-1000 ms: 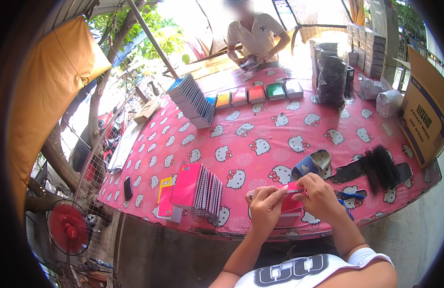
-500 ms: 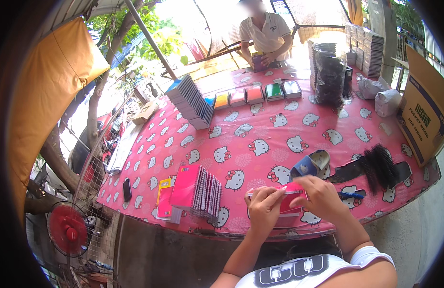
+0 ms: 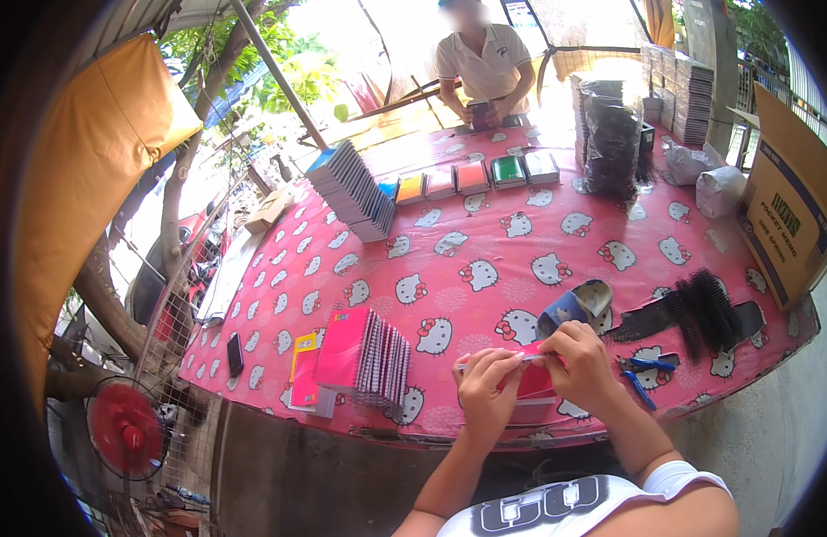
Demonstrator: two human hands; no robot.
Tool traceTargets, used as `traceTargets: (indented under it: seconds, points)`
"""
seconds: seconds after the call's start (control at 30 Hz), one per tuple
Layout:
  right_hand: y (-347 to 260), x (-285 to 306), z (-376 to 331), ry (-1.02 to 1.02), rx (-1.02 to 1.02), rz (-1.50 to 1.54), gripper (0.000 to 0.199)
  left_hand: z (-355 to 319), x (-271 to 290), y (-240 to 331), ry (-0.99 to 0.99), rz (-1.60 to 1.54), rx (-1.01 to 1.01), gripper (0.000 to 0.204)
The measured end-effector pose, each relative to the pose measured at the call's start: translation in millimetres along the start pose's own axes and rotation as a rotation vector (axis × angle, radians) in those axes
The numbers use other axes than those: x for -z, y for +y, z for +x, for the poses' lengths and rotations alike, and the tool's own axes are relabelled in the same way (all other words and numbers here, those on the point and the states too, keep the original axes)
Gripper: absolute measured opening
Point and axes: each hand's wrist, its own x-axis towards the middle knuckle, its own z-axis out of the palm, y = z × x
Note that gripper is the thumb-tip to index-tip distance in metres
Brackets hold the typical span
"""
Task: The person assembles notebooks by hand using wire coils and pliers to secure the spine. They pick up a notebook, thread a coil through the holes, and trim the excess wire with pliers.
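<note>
Near the front edge of the table, my left hand (image 3: 489, 385) pinches the edge of a thin pink notebook (image 3: 527, 351), held up on edge. My right hand (image 3: 576, 362) grips the same edge from the other side, its fingertips close to the left ones. Most of the notebook is hidden by my fingers. Below it lie more pink notebooks (image 3: 537, 385), partly covered by my hands. Blue-handled pliers (image 3: 642, 389) rest on the table beside my right wrist. To the left stands a stack of pink spiral notebooks (image 3: 364, 358).
A blue slipper (image 3: 564, 313) lies just beyond my hands. Black spiral coils (image 3: 707, 313) and an open carton (image 3: 784, 215) are at the right. Across the pink tablecloth (image 3: 485, 242), a person (image 3: 485, 67) holds a dark notebook. A phone (image 3: 235, 354) lies far left.
My right hand has moved in toward my left and now grips the notebook edge. More of the pliers shows beside my wrist. The slipper stays put.
</note>
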Motion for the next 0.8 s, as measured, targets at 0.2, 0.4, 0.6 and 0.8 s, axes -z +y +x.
traceTargets:
  seconds: [0.2,0.4,0.6,0.8]
  points:
    - [-4.5,6.0,0.2,-0.068,0.003,-0.06,0.009,-2.4,2.0,-1.0,-0.048,-0.034,0.036,0.017]
    - [84.5,49.6,25.4,-0.312,-0.294,-0.092,0.026,1.3,11.3,0.2,-0.08,-0.036,0.097,0.017]
    - [183.0,27.6,-5.2,-0.4,0.008,-0.33,0.038,10.4,-5.4,-6.5,-0.1,-0.025,-0.001,0.018]
    - [158.5,29.9,16.3,-0.356,0.054,-0.29,0.029,9.6,-10.5,0.2,-0.096,0.057,0.086,0.028]
